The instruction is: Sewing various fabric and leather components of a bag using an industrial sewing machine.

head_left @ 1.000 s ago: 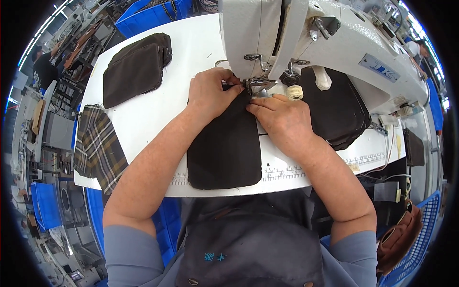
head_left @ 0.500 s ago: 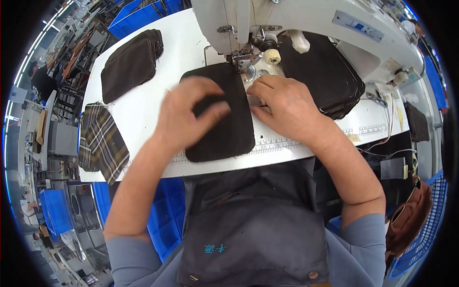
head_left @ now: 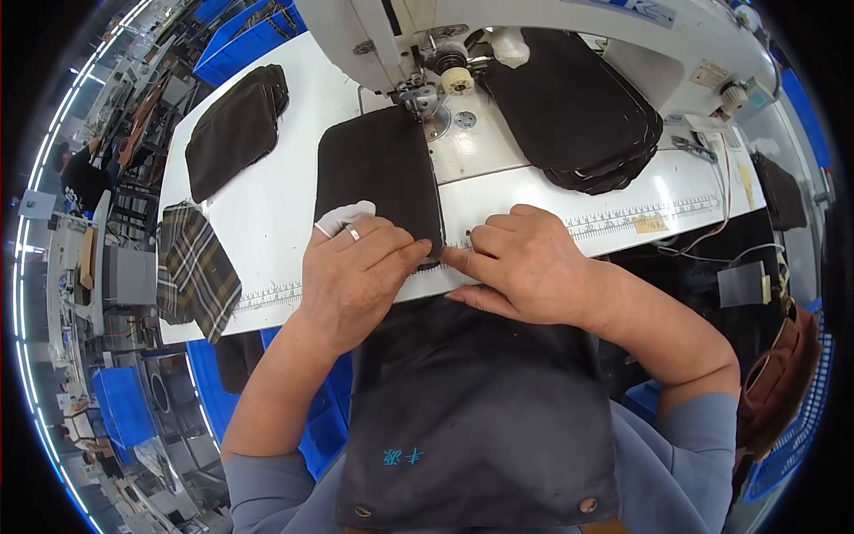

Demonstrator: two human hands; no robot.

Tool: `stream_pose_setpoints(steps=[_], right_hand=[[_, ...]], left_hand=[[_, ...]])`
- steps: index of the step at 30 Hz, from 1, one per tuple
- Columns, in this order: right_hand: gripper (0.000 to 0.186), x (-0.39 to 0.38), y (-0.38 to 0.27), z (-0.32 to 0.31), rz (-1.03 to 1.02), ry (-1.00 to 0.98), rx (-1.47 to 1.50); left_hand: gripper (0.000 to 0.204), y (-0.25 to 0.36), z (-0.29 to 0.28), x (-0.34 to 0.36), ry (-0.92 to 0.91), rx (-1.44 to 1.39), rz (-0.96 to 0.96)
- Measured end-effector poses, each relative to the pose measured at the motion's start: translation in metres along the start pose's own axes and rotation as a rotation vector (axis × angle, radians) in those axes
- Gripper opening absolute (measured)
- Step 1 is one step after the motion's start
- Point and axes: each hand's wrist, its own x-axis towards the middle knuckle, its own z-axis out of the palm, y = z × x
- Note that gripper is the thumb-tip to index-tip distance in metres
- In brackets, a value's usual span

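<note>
A dark brown rounded fabric panel (head_left: pixel 378 165) lies flat on the white sewing table, its far right corner at the presser foot (head_left: pixel 418 96). My left hand (head_left: pixel 360 267) rests over the panel's near edge, fingers pressed together on the near right corner. It wears a ring, and a white covering (head_left: pixel 345 216) shows at a finger. My right hand (head_left: pixel 529 267) meets the same corner with its index fingertip. Its thumb is held apart below, and the other fingers are curled. The panel's near left part is hidden under my left hand.
The sewing machine (head_left: pixel 534 27) spans the far side. A stack of dark panels (head_left: pixel 578 116) sits under its arm. Farther left lie another dark stack (head_left: pixel 233 133) and plaid fabric pieces (head_left: pixel 194 267). A ruler strip (head_left: pixel 614 221) runs along the table's near edge. Scissors (head_left: pixel 694 149) lie at right.
Both hands have come nearer: the left from above the panel to its near edge, the right from beside the presser foot to the near right corner. The view has shifted slightly.
</note>
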Motion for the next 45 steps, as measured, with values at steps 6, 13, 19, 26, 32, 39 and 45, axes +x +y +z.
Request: stream_pose_setpoints(steps=[6, 13, 19, 26, 32, 39, 45], right_hand=[[0.038, -0.001, -0.002, 0.001, 0.002, 0.006, 0.005], [0.041, -0.003, 0.001, 0.005, -0.015, 0.050, 0.036], [0.029, -0.001, 0.000, 0.002, -0.011, 0.038, 0.031], [0.020, -0.001, 0.003, 0.001, 0.001, 0.026, 0.105], [0.018, 0.004, 0.003, -0.002, 0.135, 0.054, 0.259], [0.025, 0.019, 0.009, 0.013, -0.015, 0.184, 0.047], [0.022, 0.026, 0.008, 0.008, 0.005, 0.235, 0.106]], left_hand=[[0.019, -0.001, 0.007, -0.008, -0.054, 0.001, -0.006], [0.020, -0.001, 0.011, -0.009, -0.069, -0.041, -0.017], [0.019, 0.002, 0.006, -0.004, -0.089, -0.101, -0.007], [0.022, 0.007, 0.003, -0.003, -0.144, -0.047, 0.012], [0.012, 0.003, 0.017, -0.009, 0.015, -0.076, 0.014], [0.014, -0.003, 0.022, -0.012, 0.140, -0.173, -0.046], [0.030, 0.008, 0.007, -0.007, 0.164, -0.100, -0.281]])
